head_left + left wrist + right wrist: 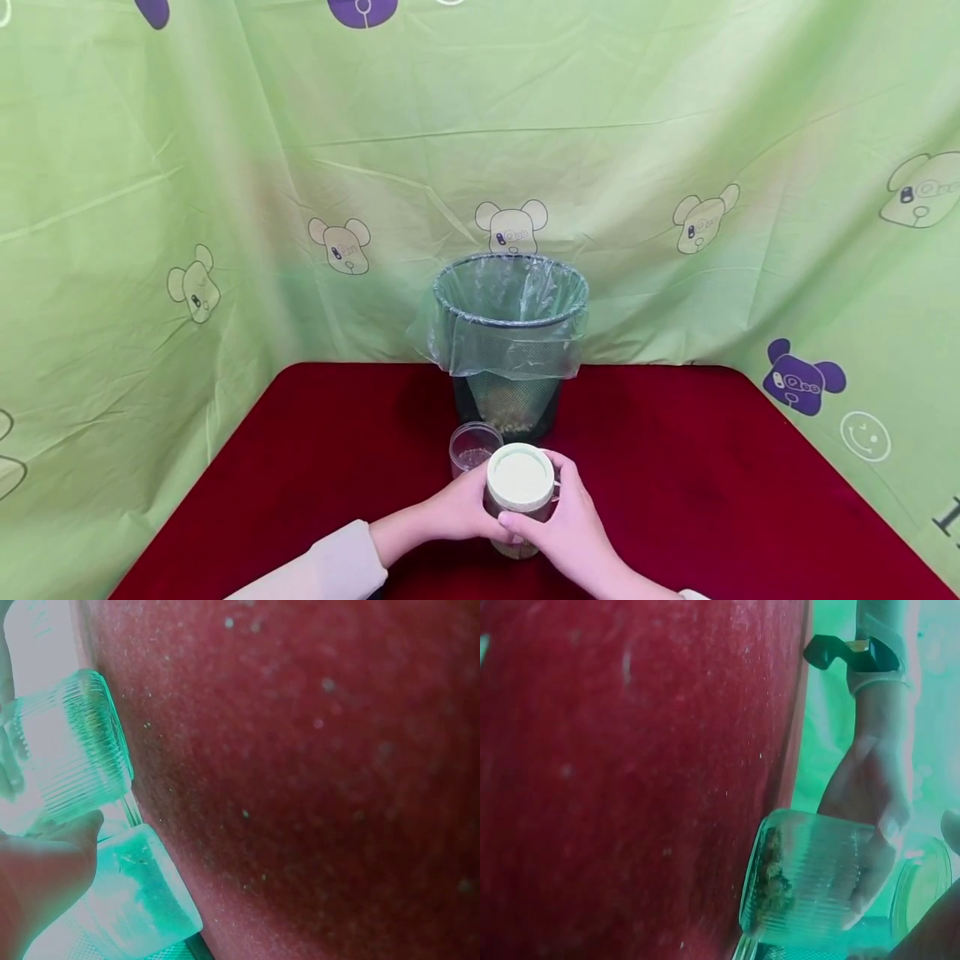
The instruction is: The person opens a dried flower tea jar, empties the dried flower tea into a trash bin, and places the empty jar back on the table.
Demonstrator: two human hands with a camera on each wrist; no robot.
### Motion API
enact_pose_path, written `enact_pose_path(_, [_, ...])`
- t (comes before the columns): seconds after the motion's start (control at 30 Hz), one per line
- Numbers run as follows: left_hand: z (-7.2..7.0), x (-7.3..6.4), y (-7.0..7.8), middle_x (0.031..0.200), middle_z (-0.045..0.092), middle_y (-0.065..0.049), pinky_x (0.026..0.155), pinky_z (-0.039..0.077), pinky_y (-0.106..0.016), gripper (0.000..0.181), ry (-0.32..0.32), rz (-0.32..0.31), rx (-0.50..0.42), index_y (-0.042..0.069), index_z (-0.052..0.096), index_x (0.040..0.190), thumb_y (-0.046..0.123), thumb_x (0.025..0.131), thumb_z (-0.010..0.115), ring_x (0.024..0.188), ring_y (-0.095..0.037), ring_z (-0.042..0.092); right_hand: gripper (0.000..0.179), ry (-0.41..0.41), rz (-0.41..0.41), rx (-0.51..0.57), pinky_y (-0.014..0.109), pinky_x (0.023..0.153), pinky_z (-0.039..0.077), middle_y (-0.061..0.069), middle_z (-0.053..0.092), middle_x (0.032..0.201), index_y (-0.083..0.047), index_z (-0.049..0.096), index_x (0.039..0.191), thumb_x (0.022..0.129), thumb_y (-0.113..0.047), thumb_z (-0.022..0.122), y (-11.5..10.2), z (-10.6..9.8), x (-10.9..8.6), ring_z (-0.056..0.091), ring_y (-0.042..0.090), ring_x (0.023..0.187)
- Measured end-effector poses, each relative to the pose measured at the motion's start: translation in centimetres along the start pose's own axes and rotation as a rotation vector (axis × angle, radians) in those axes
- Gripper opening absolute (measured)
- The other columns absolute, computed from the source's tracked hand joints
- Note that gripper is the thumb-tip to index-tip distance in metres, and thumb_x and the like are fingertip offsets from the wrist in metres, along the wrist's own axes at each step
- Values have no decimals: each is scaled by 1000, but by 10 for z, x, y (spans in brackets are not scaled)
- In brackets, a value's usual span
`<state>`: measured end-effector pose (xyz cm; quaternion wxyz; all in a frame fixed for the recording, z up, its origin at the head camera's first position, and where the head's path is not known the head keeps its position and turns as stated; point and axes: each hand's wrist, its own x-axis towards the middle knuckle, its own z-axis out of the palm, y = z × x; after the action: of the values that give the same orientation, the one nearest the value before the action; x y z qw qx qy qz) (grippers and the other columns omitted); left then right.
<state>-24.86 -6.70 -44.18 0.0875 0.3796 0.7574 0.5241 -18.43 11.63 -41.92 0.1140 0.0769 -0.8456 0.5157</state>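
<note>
A ribbed glass jar (pixel 516 551) with a pale lid (pixel 520 478) and a small side handle is held upright over the near middle of the table. My left hand (pixel 467 510) grips the jar's body from the left. Around its top, at the lid, curl the thumb and fingers of my right hand (pixel 572 527). Brown bits lie at the jar's bottom (pixel 771 881), as the right wrist view shows. Just behind and left of the jar stands a clear, uncovered cup (pixel 476 440), partly covered by the left hand; it also shows as a cup (pixel 142 892) in the left wrist view.
Behind the cup stands a dark mesh wastebasket (pixel 467 400) with a clear plastic liner (pixel 517 354) folded over its rim. A dark red cloth (pixel 675 467) covers the table. Green printed curtains (pixel 405 208) enclose the back and both sides.
</note>
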Motion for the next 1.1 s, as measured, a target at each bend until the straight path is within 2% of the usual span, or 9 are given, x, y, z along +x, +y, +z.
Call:
enact_pose_path(0.17, [1,1,0,124,57,8,104,38,-30,82,-12,-2,-17,22,40,140,18,71,85,116,-10,53,83,19,-1,-3,37,88,48,5,55,120,-5,43,131,67,-33,89,0,3,1,55,18,108])
enact_pose_path(0.4, [1,0,0,123,57,8,103,38,-30,82,-11,-5,-4,23,41,140,19,72,85,116,-9,53,80,-7,-10,31,36,81,49,1,56,117,-8,45,130,67,-32,88,5,2,4,56,16,99])
enact_pose_path(0.53, [1,-1,0,122,57,8,103,39,-29,82,-7,-20,-6,22,41,139,19,71,86,115,-10,53,75,-52,-67,63,30,78,50,-2,59,114,-11,49,128,67,-29,89,11,-3,10,57,14,96])
enact_pose_path(0.67, [1,-1,0,121,57,8,102,39,-29,83,4,-38,14,21,41,140,21,71,86,114,-9,53,73,-143,-154,73,29,81,50,-2,60,115,-12,48,129,70,-28,87,19,-11,18,57,12,101])
enact_pose_path(0.9, [2,-1,-1,123,56,8,101,40,-28,85,9,-48,33,19,40,140,21,69,87,114,-9,53,67,-370,-328,90,29,92,46,-1,59,120,-12,45,132,77,-26,82,30,-26,39,57,14,109])
enact_pose_path(1.1, [2,0,-1,123,56,8,101,40,-28,86,9,-46,37,18,40,141,21,70,87,115,-9,53,65,-552,-406,186,27,96,44,3,59,122,-9,44,134,80,-17,79,35,-35,56,56,18,112])
